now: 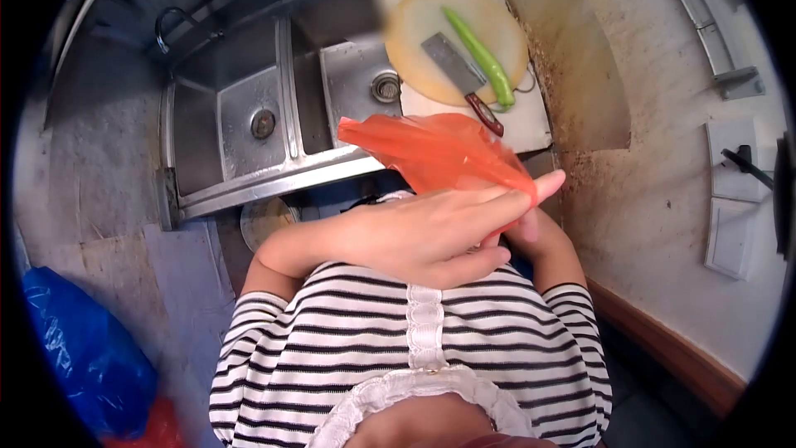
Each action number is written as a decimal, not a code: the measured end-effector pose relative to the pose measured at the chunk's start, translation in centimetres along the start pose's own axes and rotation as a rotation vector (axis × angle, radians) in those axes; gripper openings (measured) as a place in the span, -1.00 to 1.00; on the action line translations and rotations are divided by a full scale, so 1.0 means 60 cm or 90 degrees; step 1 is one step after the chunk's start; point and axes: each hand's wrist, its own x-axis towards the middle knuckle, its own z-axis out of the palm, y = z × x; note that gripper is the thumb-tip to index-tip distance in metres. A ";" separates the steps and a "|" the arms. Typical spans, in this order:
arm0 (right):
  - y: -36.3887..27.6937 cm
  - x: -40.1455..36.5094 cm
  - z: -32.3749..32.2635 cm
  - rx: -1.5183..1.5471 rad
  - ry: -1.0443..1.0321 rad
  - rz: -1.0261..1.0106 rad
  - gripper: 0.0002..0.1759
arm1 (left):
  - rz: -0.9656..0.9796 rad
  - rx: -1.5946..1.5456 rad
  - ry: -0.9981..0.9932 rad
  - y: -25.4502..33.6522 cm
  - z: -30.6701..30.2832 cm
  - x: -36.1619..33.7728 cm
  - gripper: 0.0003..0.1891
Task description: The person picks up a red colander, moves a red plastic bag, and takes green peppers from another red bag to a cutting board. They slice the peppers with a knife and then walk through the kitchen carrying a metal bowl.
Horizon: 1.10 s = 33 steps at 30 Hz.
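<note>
A thin red plastic bag spreads out beyond my hands, in front of my body. My left hand reaches across my chest and holds the bag, a strip of it drawn tight around the fingers near their tips. Behind those fingers, my right hand shows only in small part. Its grip is hidden. Past the bag, a cleaver with a dark red handle lies on a round cutting board. Beside the blade is a long green pepper, its stem end towards me.
A steel double sink with two drains stands left of the board. A tap rises behind the left basin. On the floor at lower left sits a blue plastic bag. A stained wall runs along the right.
</note>
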 end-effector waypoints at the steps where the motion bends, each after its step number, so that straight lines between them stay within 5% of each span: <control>1: 0.001 0.008 0.001 -0.004 0.012 -0.008 -0.50 | 0.000 0.007 -0.001 0.004 -0.003 -0.003 -0.32; 5: -0.004 0.067 -0.004 0.019 0.101 -0.052 -0.50 | 0.039 0.103 0.059 0.015 -0.014 -0.021 -0.54; 6: -0.006 0.079 -0.006 0.026 0.120 -0.061 -0.50 | 0.091 0.188 0.116 0.012 -0.023 -0.026 -0.75; 8: -0.017 0.100 -0.012 0.048 0.154 -0.077 -0.50 | 0.014 0.247 0.186 0.002 -0.071 -0.059 -0.88; 11: -0.035 0.131 -0.026 0.099 0.187 -0.097 -0.49 | -0.081 0.311 0.678 -0.119 -0.150 -0.083 -0.59; 12: -0.040 0.144 -0.032 0.120 0.196 -0.098 -0.49 | -0.207 0.373 0.714 -0.158 -0.160 -0.086 -0.39; 13: -0.044 0.158 -0.036 0.136 0.205 -0.098 -0.49 | -0.207 0.343 0.691 -0.189 -0.170 -0.085 -0.28; 15: -0.053 0.177 -0.041 0.159 0.213 -0.103 -0.49 | -0.149 0.132 0.671 -0.213 -0.176 -0.059 -0.28; 16: -0.056 0.185 -0.044 0.170 0.216 -0.105 -0.49 | -0.061 -0.010 0.702 -0.207 -0.175 -0.037 -0.45; 19: -0.062 0.198 -0.050 0.189 0.225 -0.101 -0.48 | -0.075 -0.016 0.626 -0.170 -0.184 -0.019 -0.66; 21: -0.057 0.191 -0.051 0.187 0.239 -0.086 -0.48 | -0.054 0.049 0.708 -0.159 -0.184 -0.022 -0.79; 26: -0.036 0.155 -0.068 0.183 0.288 -0.033 -0.46 | 0.071 -0.177 1.054 -0.231 -0.217 -0.095 -0.74; 29: -0.031 0.131 -0.095 0.187 0.157 -0.269 -0.40 | 0.052 -0.233 1.186 -0.297 -0.232 -0.191 -0.68; 31: -0.058 0.119 -0.075 0.202 0.163 -0.358 -0.40 | -0.001 -0.375 1.262 -0.339 -0.237 -0.258 -0.65; 33: -0.081 0.108 -0.083 0.308 0.182 -0.393 -0.44 | -0.044 -0.295 1.346 -0.376 -0.234 -0.320 -0.65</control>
